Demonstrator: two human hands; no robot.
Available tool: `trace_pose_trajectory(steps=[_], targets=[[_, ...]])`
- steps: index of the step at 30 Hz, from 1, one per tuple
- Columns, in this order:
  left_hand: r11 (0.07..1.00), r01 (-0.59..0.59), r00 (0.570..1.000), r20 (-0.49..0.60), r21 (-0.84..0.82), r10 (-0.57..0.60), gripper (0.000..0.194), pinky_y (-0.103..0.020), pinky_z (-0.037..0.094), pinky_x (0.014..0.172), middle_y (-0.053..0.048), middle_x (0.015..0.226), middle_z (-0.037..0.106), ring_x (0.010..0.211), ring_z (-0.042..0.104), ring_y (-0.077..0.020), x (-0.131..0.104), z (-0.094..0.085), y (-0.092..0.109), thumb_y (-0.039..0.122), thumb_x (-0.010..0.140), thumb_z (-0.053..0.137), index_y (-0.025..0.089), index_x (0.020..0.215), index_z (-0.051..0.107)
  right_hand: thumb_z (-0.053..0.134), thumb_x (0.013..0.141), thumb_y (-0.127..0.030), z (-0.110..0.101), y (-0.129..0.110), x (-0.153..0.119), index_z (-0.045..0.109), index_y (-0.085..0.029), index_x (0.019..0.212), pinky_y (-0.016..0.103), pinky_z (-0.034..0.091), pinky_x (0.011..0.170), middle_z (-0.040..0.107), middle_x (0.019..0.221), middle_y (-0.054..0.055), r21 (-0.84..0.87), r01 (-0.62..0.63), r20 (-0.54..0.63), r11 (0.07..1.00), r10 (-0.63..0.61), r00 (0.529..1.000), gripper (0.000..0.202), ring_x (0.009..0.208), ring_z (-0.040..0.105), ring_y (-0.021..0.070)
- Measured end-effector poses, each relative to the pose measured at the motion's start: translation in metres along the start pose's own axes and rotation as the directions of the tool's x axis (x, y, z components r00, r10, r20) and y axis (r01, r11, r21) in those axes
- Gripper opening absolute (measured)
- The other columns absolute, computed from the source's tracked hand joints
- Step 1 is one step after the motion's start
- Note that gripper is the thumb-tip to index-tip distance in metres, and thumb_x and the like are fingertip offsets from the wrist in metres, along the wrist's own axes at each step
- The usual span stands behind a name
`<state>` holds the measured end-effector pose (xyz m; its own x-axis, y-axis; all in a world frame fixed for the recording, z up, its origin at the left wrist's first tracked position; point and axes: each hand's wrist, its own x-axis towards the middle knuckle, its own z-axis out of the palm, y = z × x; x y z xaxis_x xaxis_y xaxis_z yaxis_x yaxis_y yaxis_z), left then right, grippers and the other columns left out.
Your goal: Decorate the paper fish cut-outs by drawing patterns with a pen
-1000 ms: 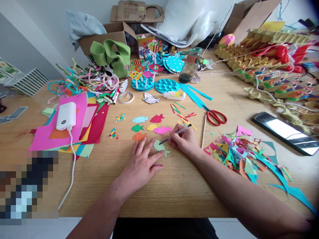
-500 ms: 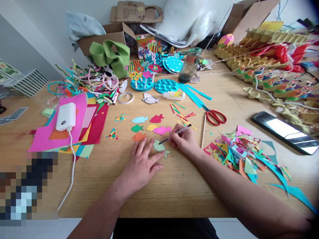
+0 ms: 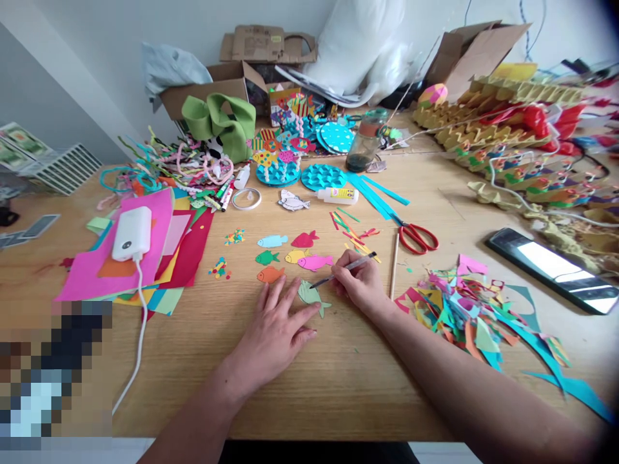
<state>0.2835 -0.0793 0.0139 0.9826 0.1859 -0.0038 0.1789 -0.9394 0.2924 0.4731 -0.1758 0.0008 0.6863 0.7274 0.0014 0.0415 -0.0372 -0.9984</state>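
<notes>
My right hand (image 3: 358,280) grips a slim pen (image 3: 344,269), its tip on a pale green paper fish (image 3: 309,292). Drawn lines show on that fish near its head. My left hand (image 3: 280,325) lies flat with fingers spread, its fingertips against the fish's left side and lower edge. Just beyond lie more cut paper fish: an orange one (image 3: 270,274) by my left fingertips, a green one (image 3: 267,258), a light blue one (image 3: 272,241), a red one (image 3: 304,239), a yellow one (image 3: 294,256) and a pink one (image 3: 315,262) close to the pen.
Red-handled scissors (image 3: 418,238) and a wooden stick (image 3: 394,265) lie right of the fish. Paper scraps (image 3: 464,309) and a phone (image 3: 551,270) are farther right. A power bank (image 3: 132,233) rests on coloured paper (image 3: 186,248) at left. A glue bottle (image 3: 338,195) lies behind.
The whole scene sits slightly lower in view as the head tilts. The pen tip has shifted a little on the pale green fish. My left hand stays put.
</notes>
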Motion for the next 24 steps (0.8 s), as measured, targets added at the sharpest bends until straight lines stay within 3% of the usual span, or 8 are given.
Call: trace_pose_trajectory(steps=[5,17,24], targets=[[1.0,-0.008,0.999,-0.042,0.021,0.008,0.04,-0.065,0.026,0.111,-0.007,0.153,0.033,0.143,0.023,-0.0364,0.001,0.002,0.001,0.04,0.093,0.056,0.038,0.132,0.054,0.064,0.074,-0.031,0.001,-0.001,-0.001,0.049,-0.02,0.064,0.019,0.033,0.034,0.057,0.049,-0.003,0.043,0.065,-0.102,0.997,-0.06,0.993,0.021,0.035,0.046,0.0086],[0.999,-0.003,0.999,-0.046,-0.054,0.001,0.038,-0.06,0.024,0.114,-0.009,0.153,0.036,0.144,0.023,-0.0338,0.013,0.001,-0.002,0.045,0.091,0.057,0.036,0.128,0.06,0.066,0.075,-0.039,-0.001,-0.001,0.003,0.05,-0.02,0.065,0.019,0.033,0.035,0.059,0.051,-0.002,0.076,0.168,-0.21,0.983,-0.149,0.966,0.027,0.037,0.048,0.009],[0.997,-0.078,0.997,-0.02,-0.017,0.078,0.041,-0.062,0.023,0.113,-0.008,0.15,0.041,0.144,0.024,-0.0352,0.034,-0.006,-0.018,0.047,0.089,0.06,0.038,0.129,0.058,0.066,0.075,-0.038,-0.003,-0.01,0.012,0.049,-0.02,0.067,0.019,0.035,0.035,0.06,0.052,-0.002,0.129,0.165,-0.275,0.978,-0.125,0.953,0.026,0.039,0.05,0.0095]])
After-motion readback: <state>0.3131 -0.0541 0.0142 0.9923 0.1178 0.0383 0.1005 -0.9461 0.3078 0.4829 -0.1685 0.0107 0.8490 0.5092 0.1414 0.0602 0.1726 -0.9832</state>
